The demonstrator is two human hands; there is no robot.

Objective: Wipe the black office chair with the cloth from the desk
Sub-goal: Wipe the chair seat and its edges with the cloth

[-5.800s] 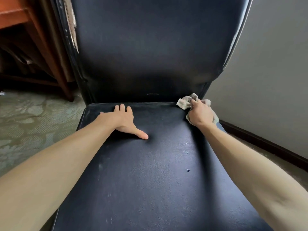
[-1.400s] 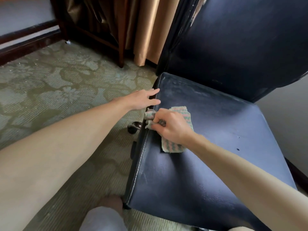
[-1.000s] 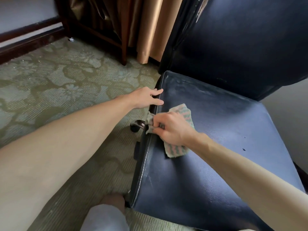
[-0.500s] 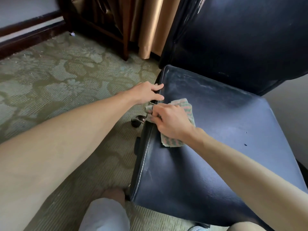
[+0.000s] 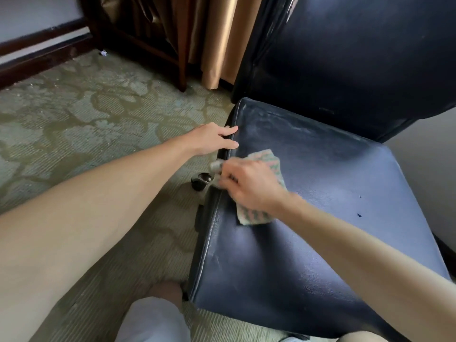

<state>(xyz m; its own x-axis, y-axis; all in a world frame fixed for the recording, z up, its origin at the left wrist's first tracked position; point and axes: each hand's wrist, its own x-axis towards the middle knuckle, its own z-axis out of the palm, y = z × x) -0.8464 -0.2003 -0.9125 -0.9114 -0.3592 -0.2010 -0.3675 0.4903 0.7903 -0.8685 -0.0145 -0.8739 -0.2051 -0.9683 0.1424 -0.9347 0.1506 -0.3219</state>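
Blurrily, R hand (image 5: 249,186) fingers clamp half-hidden cloth (image 5: 270,160); L hand (image 5: 212,139) fingers straight on chair (image 5: 320,198).

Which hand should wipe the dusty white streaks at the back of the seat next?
The right hand. It grips the cloth on the seat, so it only has to slide toward the streaks. The left hand rests bare on the seat's edge, probably steadying it.

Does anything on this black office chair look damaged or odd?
Yes. The black leather chair seat has two small nicks toward its right side and a whitish dusty haze across its rear. The backrest's left edge looks peeled. A white scrap lies on the patterned carpet.
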